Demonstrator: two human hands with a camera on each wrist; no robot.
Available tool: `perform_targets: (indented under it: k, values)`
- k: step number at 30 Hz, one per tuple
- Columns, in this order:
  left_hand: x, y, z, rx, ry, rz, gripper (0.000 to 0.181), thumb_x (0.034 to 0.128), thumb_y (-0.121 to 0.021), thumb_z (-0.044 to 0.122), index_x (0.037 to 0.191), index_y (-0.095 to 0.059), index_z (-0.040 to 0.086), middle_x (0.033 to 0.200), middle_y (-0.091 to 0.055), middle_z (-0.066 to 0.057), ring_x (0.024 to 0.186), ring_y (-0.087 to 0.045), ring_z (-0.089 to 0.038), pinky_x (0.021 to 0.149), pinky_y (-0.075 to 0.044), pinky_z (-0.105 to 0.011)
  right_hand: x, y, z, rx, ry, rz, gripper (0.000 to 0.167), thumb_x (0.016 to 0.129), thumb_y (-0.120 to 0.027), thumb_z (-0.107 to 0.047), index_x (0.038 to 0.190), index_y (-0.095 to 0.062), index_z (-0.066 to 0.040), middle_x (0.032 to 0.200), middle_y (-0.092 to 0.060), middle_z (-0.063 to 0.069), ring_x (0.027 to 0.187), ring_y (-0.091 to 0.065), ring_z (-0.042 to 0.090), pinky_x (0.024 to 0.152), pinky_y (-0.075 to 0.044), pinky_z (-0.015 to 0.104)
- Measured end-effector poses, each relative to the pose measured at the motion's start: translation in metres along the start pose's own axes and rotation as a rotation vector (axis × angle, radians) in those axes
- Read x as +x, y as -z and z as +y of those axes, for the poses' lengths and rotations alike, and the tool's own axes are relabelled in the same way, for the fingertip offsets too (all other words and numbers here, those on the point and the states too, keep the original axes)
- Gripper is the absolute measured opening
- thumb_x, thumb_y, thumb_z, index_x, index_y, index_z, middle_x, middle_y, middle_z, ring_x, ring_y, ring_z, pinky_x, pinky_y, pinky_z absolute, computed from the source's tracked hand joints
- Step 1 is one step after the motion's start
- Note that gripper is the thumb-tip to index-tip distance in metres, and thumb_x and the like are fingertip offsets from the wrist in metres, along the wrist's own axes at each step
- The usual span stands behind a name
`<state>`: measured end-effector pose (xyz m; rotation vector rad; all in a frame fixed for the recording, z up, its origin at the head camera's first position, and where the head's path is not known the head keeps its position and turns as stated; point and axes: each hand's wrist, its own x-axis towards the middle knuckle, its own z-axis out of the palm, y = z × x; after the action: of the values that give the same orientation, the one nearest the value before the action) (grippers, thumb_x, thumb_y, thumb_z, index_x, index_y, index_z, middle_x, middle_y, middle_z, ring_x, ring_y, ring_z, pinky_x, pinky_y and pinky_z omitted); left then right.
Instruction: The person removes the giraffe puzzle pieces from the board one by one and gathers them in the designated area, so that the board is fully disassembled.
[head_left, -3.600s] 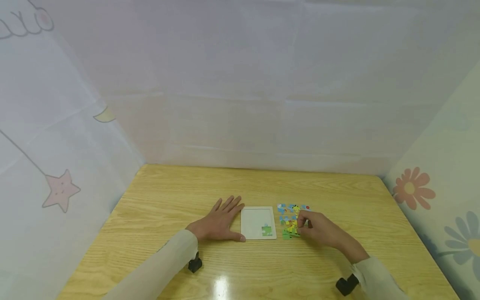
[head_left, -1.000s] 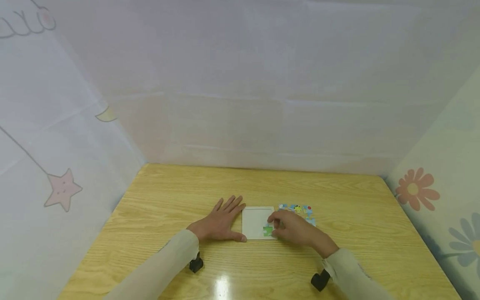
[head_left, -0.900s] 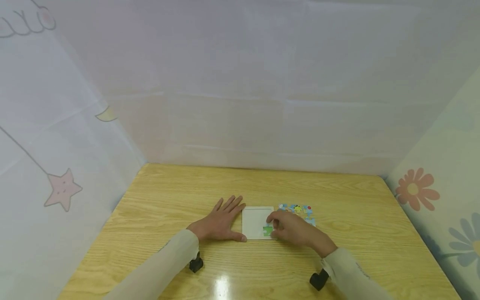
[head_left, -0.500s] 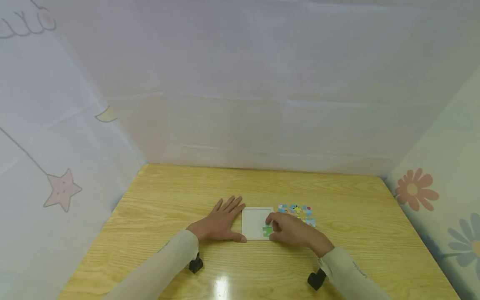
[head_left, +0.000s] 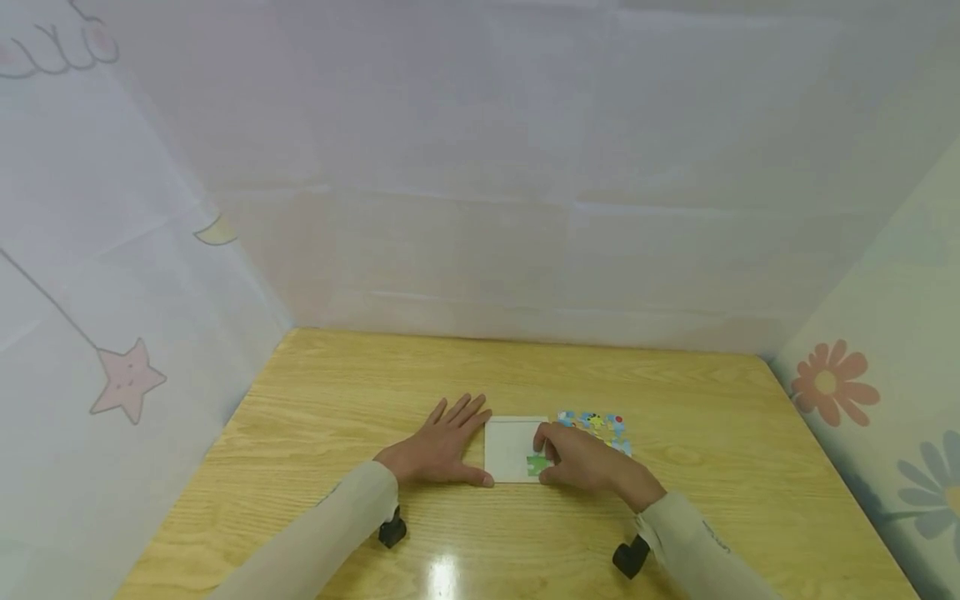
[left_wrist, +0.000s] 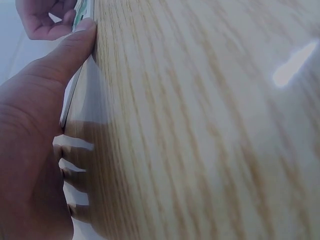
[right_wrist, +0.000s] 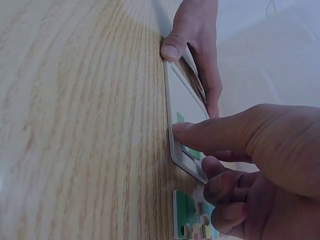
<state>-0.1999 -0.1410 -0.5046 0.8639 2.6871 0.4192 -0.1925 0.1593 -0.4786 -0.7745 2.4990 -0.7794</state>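
Observation:
My left hand (head_left: 438, 448) lies with its fingers spread beside a white square puzzle tray (head_left: 504, 429), its thumb and fingertips at the tray's left edge. A green jigsaw puzzle piece (head_left: 536, 466) sits in the tray's near right corner. My right hand (head_left: 585, 460) reaches over that corner with thumb and index finger curled, pinching at the green puzzle piece. In the right wrist view, the thumb (right_wrist: 215, 135) covers part of the green (right_wrist: 192, 152), so whether there is one piece or two beneath it is hidden.
Several colourful puzzle pieces (head_left: 617, 425) lie right of the tray, partly hidden by my right hand. A green piece (right_wrist: 185, 212) among them shows just outside the tray in the right wrist view. Printed curtains surround the wooden table (head_left: 360, 375).
My right hand has moved left from the loose pieces to the tray's near right corner, then shifted slightly further left there. The left hand has stayed at the tray's left edge.

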Motion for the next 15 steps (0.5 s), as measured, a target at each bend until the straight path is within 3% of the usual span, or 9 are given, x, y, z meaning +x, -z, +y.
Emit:
perform_targets:
  k: [5,15]
  values:
    - [-0.0004,0.0008,0.0009,-0.006,-0.004,0.001,0.114,0.0904,-0.063,0.08,0.173,-0.018,0.015,0.183,-0.002,-0.009,0.17,-0.002,-0.035,0.136,-0.004,-0.064,-0.0013,-0.0007,-0.0013,-0.022,0.013,0.03,0.036,0.092,-0.086,-0.02,0.118,-0.063,-0.01,0.113,-0.063,0.0,0.098,-0.055,0.015,0.086,-0.052,0.031]
    - [-0.0003,-0.0001,-0.0001,-0.002,0.0,0.005,0.115,0.0893,-0.063,0.082,0.173,-0.018,0.017,0.183,-0.003,-0.007,0.171,-0.003,-0.033,0.136,-0.004,-0.064,-0.0029,0.0005,-0.0049,0.007,0.035,0.04,0.031,0.093,-0.083,-0.012,0.116,-0.062,-0.01,0.112,-0.066,-0.002,0.1,-0.06,0.016,0.085,-0.053,0.03]
